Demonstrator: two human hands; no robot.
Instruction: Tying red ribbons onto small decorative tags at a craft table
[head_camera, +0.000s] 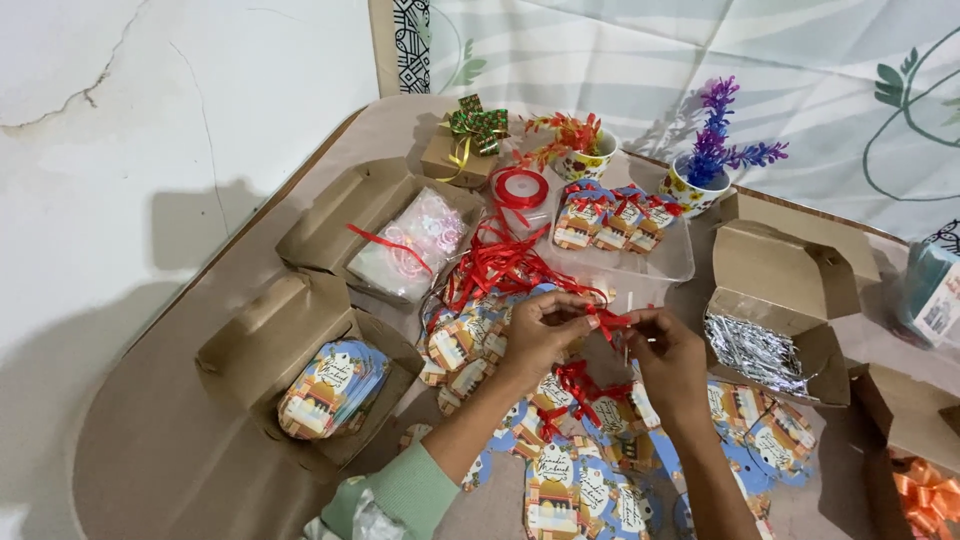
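Both hands meet over the middle of the counter (180, 440): the left hand (540, 335) pinches a short length of red ribbon (607, 321) between thumb and fingers, and the right hand (668, 362), just beside it, nips the ribbon's other end, fingers pressed together. Right beneath them lies a spread of colourful printed tags (580, 485), some already tied with red bows. To the left, an open cardboard box (270, 350) holds a stack of more tags; to the right, another box (785, 300) holds silver shreds. Behind the hands, a loose red ribbon tangle (505, 262) trails toward a ribbon spool (521, 187).
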